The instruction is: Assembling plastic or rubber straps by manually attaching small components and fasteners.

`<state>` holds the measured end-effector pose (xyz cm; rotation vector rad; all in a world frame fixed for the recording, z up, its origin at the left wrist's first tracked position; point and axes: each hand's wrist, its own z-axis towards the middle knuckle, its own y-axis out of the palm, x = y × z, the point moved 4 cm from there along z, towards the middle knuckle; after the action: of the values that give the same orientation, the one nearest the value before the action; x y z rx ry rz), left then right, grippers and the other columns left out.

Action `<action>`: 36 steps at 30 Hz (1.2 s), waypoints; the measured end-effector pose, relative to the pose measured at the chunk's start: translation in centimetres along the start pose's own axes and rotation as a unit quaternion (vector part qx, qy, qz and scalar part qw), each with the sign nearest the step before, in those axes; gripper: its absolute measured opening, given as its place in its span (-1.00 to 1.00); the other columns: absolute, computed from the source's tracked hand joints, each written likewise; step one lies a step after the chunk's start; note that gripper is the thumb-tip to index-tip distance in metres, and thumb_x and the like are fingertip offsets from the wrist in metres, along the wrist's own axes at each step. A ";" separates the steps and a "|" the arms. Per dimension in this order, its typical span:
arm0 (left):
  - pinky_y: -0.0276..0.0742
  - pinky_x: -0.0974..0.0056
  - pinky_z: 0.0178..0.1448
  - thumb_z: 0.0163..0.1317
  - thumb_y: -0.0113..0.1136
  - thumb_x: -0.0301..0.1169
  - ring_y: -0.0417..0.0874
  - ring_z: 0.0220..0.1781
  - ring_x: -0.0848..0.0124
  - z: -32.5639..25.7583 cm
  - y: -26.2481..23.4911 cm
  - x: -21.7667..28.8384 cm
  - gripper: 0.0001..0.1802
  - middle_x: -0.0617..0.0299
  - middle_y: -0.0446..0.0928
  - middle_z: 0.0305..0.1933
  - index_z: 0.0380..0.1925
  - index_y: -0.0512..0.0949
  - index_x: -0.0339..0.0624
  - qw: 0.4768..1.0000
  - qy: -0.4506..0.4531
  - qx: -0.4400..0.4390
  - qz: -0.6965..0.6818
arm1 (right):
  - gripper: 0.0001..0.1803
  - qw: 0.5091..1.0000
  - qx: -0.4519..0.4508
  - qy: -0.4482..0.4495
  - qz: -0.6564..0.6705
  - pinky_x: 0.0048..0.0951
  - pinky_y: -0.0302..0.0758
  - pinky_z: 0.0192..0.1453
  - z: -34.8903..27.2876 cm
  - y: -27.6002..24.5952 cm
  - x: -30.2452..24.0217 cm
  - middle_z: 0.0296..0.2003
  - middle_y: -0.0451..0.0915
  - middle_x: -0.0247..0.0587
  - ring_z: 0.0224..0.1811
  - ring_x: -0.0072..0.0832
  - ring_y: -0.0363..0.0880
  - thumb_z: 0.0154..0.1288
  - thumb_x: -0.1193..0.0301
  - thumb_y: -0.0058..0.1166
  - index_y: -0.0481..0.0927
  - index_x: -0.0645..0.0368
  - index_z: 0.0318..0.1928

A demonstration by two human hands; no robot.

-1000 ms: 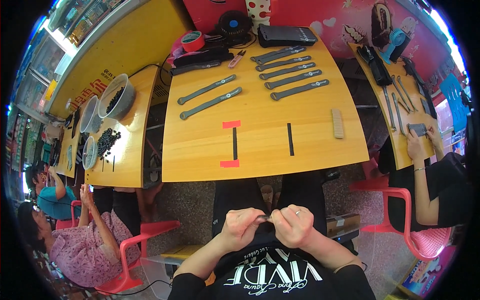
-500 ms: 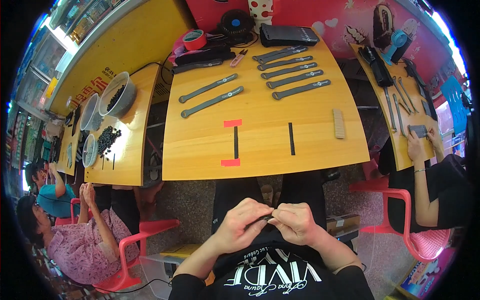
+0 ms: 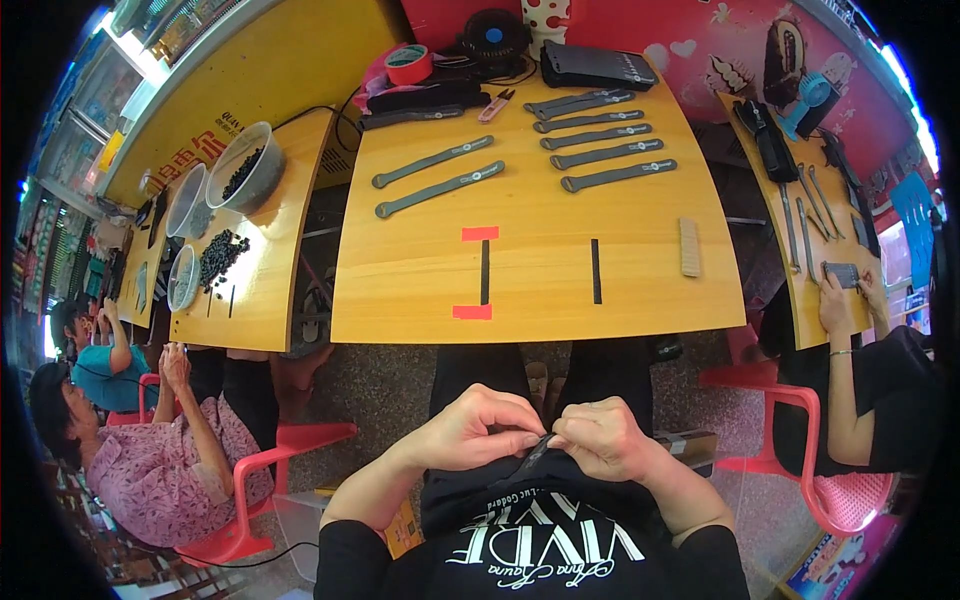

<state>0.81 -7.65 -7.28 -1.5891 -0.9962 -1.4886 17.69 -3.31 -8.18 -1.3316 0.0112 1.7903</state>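
Observation:
Over my lap, in front of the table's near edge, my left hand (image 3: 490,428) and my right hand (image 3: 602,438) meet. Both pinch a dark grey strap (image 3: 535,456), which hangs down against my black shirt; the fingers hide its upper part. On the table lie similar grey straps with a looped end: a pair at the left, including one strap (image 3: 440,190), and a column of several at the right, including one strap (image 3: 620,176).
Black lines and red tape (image 3: 473,312) mark the wooden table (image 3: 540,325). A beige ribbed strip (image 3: 689,248) lies right. Pink snips (image 3: 497,105), a tape roll (image 3: 408,66), a fan (image 3: 494,36) and a strap stack (image 3: 598,68) are behind. People work at both sides.
My left hand has shifted slightly up, its fingers now pinching near the right hand. More of the strap shows below them. The view has tilted, so the table sits a little higher.

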 end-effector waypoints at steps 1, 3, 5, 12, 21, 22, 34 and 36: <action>0.50 0.36 -0.32 0.16 0.19 -0.66 0.62 -0.39 0.45 0.0 0.1 -0.3 -0.91 0.14 0.60 -0.37 -0.33 0.61 -0.40 0.999 -0.026 -0.012 -0.045 | -0.78 1.000 -0.002 -0.006 0.012 -0.31 0.34 -0.61 0.0 0.2 -0.2 -0.63 0.39 -0.20 -0.63 -0.26 0.46 0.03 0.55 0.30 0.45 0.21 -0.50; 0.49 0.39 -0.34 0.14 0.18 -0.66 0.61 -0.40 0.49 -0.2 0.4 -0.9 -0.91 0.15 0.60 -0.38 -0.33 0.61 -0.40 0.998 -0.009 -0.001 -0.057 | -0.78 1.000 -0.004 -0.012 0.024 -0.30 0.34 -0.61 -0.1 0.4 -0.3 -0.63 0.38 -0.20 -0.63 -0.25 0.46 0.03 0.55 0.30 0.44 0.21 -0.50; 0.49 0.41 -0.36 0.12 0.17 -0.66 0.60 -0.42 0.53 -0.6 1.1 -1.4 -0.90 0.16 0.60 -0.38 -0.34 0.61 -0.41 0.998 0.008 0.013 -0.068 | -0.77 1.000 -0.003 -0.024 -0.004 -0.35 0.31 -0.63 -0.2 0.6 -0.3 -0.64 0.37 -0.25 -0.65 -0.32 0.44 0.01 0.51 0.31 0.45 0.16 -0.53; 0.55 0.48 -0.35 0.29 0.11 -0.59 0.60 -0.47 0.59 -2.5 -1.0 -5.2 -0.88 0.27 0.59 -0.44 -0.38 0.62 -0.39 0.954 -0.078 0.234 -0.168 | -0.79 0.988 0.087 -0.104 -0.069 -0.46 0.27 -0.66 -0.9 0.6 -2.2 -0.67 0.37 -0.40 -0.68 -0.47 0.41 -0.09 0.43 0.37 0.56 0.11 -0.47; 0.51 0.49 -0.38 0.22 0.14 -0.65 0.60 -0.45 0.59 -2.0 0.6 -3.1 -0.92 0.25 0.57 -0.37 -0.40 0.62 -0.40 0.970 -0.023 0.194 -0.144 | -0.53 0.981 0.098 -0.089 -0.143 -0.51 0.40 -0.57 0.5 1.6 -1.0 -0.36 0.51 -0.22 -0.52 -0.44 0.51 -0.22 0.60 0.32 0.66 0.23 -0.13; 0.51 0.49 -0.38 0.22 0.14 -0.65 0.59 -0.45 0.59 -2.1 0.8 -3.4 -0.92 0.25 0.57 -0.36 -0.40 0.61 -0.40 0.969 -0.033 0.191 -0.154 | -0.59 0.979 0.103 -0.099 -0.147 -0.50 0.40 -0.57 0.1 1.6 -1.1 -0.36 0.52 -0.21 -0.51 -0.42 0.51 -0.24 0.63 0.25 0.65 0.25 -0.21; 0.52 0.45 -0.31 0.26 0.08 -0.59 0.58 -0.43 0.56 -3.7 -0.4 -7.4 -0.88 0.26 0.60 -0.37 -0.40 0.61 -0.32 0.927 -0.040 0.319 -0.192 | -0.70 0.959 0.045 -0.190 -0.208 -0.57 0.39 -0.58 -1.8 4.2 -2.8 -0.31 0.50 -0.13 -0.52 -0.53 0.50 -0.07 0.42 0.13 0.53 0.27 -0.25; 0.55 0.40 -0.14 0.30 0.07 -0.55 0.62 -0.30 0.53 -3.5 0.6 -6.9 -0.88 0.26 0.61 -0.34 -0.27 0.60 -0.32 0.919 -0.068 0.246 -0.301 | -0.73 0.961 0.059 -0.170 -0.209 -0.56 0.37 -0.59 -0.8 3.9 -2.7 -0.33 0.47 -0.19 -0.53 -0.54 0.48 -0.06 0.44 0.14 0.51 0.21 -0.27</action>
<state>-0.40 -11.39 -13.90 -1.0711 -1.8944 -1.3468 15.92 -7.84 -8.26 -0.8499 -0.3238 1.6003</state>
